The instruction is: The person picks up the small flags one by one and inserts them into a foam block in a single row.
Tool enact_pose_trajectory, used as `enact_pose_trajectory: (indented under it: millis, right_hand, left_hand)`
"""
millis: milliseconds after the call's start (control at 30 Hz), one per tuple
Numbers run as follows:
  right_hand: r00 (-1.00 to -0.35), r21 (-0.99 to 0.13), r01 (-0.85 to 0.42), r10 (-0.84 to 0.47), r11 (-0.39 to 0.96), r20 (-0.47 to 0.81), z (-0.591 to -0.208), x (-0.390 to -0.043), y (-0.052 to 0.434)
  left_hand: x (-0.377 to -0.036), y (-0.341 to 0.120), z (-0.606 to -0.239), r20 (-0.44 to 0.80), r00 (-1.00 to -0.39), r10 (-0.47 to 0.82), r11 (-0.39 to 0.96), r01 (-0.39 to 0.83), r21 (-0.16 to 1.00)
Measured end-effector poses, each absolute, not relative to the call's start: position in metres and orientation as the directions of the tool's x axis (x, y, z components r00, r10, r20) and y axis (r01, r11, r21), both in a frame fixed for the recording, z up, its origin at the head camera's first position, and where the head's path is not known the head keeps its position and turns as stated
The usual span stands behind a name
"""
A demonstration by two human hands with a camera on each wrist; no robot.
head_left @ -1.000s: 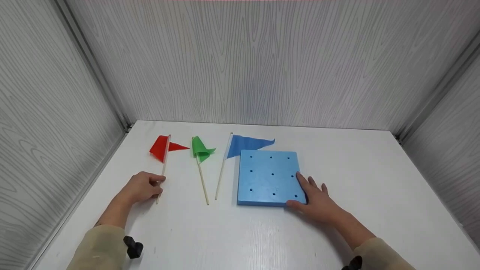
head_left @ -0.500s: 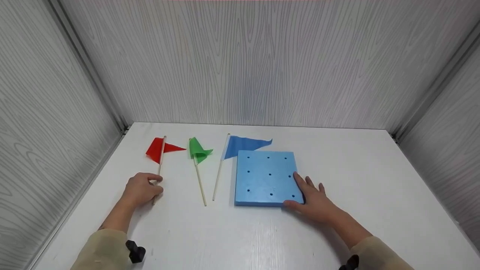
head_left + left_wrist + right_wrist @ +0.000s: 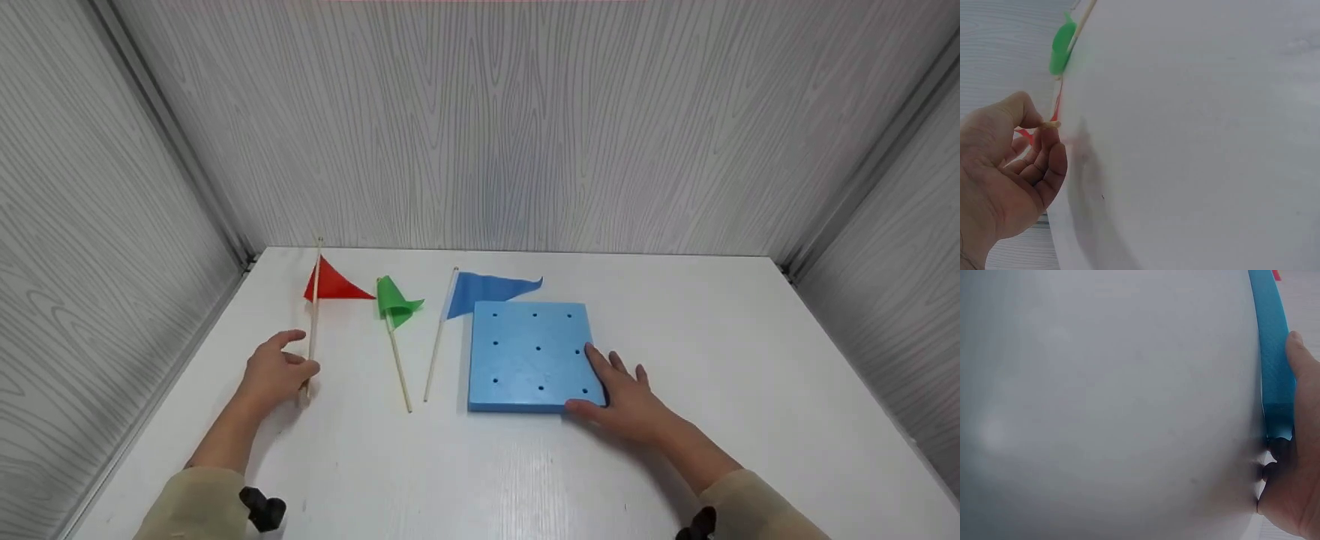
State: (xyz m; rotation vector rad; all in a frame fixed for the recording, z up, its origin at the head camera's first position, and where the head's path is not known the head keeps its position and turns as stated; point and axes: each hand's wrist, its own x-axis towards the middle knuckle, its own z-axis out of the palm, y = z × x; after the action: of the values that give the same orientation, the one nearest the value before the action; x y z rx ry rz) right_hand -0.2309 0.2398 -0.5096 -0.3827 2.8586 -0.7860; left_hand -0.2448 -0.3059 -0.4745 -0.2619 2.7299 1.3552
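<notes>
red triangular flag on a thin wooden stick (image 3: 328, 283), flat a moment ago, now stands tilted, pinched by the left hand (image 3: 276, 373), while the right hand (image 3: 626, 397) rests flat-fingered on the blue foam pegboard (image 3: 526, 352).

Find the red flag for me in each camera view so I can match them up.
Head: red flag left of centre, its stick raised in the left hand.
Left wrist: only a red sliver beside the fingers, which pinch the stick's end.
Right wrist: a tiny red patch at the top edge, probably the flag.
Shared landmark: the white table.
</notes>
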Motion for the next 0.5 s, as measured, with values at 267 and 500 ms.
enact_pose_trajectory:
  millis: [267,500]
  right_hand:
    - [-0.957,-0.52,-0.186,-0.273,0.834,-0.095,-0.512,-0.231,0.241]
    - [-0.956,-0.523,-0.196,-0.281,0.83,-0.088,-0.513,-0.232,0.241]
  left_hand:
    - [-0.25,-0.279,-0.445,-0.082,-0.994,-0.078,0.531,-0.111,0.84]
    - [-0.252,-0.243,-0.419,-0.014,-1.0,-0.017,0.495,-0.021,0.869]
